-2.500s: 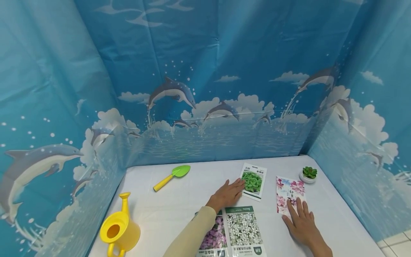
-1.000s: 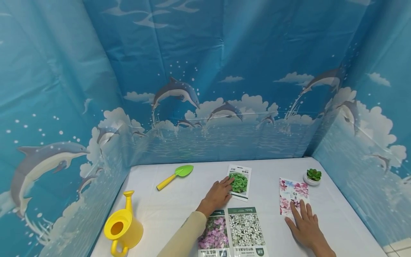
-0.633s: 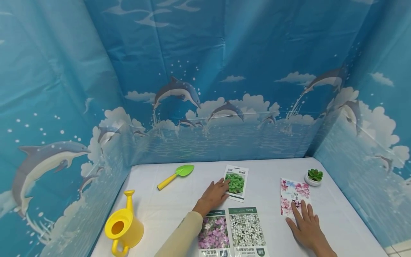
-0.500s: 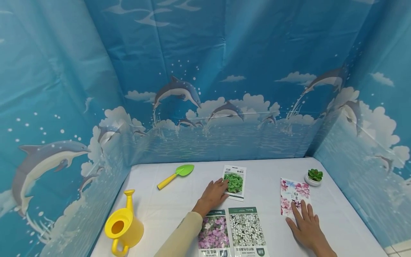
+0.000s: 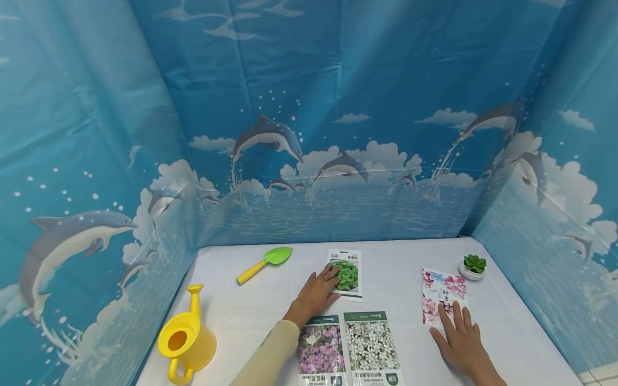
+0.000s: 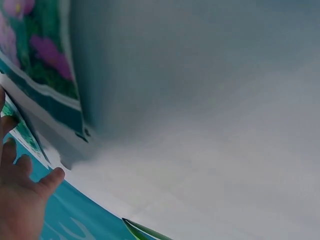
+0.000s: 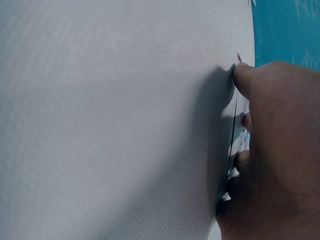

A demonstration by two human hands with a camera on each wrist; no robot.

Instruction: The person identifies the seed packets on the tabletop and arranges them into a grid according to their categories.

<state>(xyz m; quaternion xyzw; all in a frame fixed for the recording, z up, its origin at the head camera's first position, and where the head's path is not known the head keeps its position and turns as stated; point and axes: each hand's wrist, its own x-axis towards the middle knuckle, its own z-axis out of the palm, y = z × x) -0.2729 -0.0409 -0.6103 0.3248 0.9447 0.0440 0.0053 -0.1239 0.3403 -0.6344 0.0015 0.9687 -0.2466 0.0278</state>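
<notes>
In the head view, my left hand [image 5: 315, 295] lies with its fingers stretched over the left edge of a seed packet with a green leafy picture [image 5: 348, 276]. My right hand [image 5: 460, 343] rests flat, fingers spread, on the near end of a packet printed with pink blossoms [image 5: 431, 289]. Close to my left wrist are a purple-flower seed packet [image 5: 321, 351] and a white-flower seed packet [image 5: 370, 346], side by side. The left wrist view shows part of my left hand [image 6: 22, 195] near the purple packet's corner [image 6: 55, 95]; in the right wrist view my right hand [image 7: 285, 135] hides most of its packet.
A yellow watering can [image 5: 193, 343] stands at the left of the white-covered table [image 5: 270, 311]. Farther back lies a trowel [image 5: 263, 265] with a green blade and yellow handle. A small potted succulent [image 5: 473, 265] sits at the right. A blue dolphin curtain [image 5: 299, 209] encloses the table.
My left hand has slid the green leafy packet leftward across the table, and the packet has turned straighter. My right hand stays on the pink packet. The head view has shifted slightly.
</notes>
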